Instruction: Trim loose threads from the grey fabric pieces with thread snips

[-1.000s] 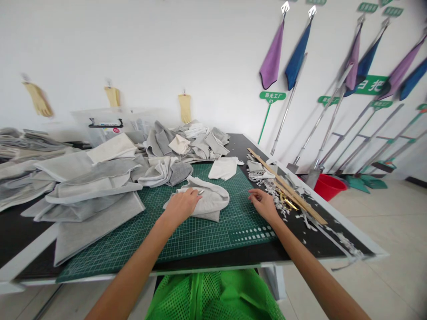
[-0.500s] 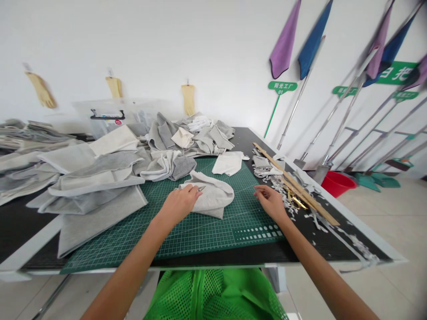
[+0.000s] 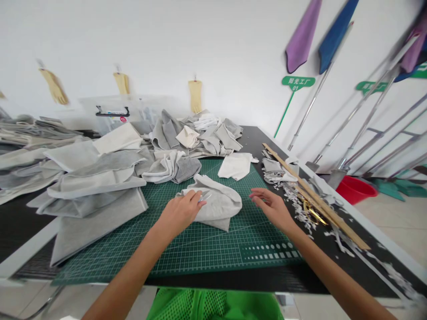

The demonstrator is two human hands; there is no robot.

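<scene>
My left hand (image 3: 182,208) is closed around a small shiny-tipped tool (image 3: 206,195), blurred, which may be thread snips. It is over the left part of a folded light grey cloth (image 3: 222,204), which lies on a green cutting mat (image 3: 196,251). Just right of that cloth, my right hand (image 3: 269,205) hovers over the mat with its fingers loosely curved and apart, nothing between them. Beyond the grey cloth lies a flat white cloth piece (image 3: 235,165).
Piles of grey cloth (image 3: 96,186) fill the left and back of the table. To the right lie a wooden strip (image 3: 316,200), gold-handled scissors (image 3: 312,212) and fabric scraps. A clear plastic box (image 3: 111,118) stands at the back, a red bucket (image 3: 356,190) on the floor.
The camera view has shifted a little, turning left and nearer the table. My right hand's fingers have opened somewhat. My left hand remains at the grey cloth with the small tool.
</scene>
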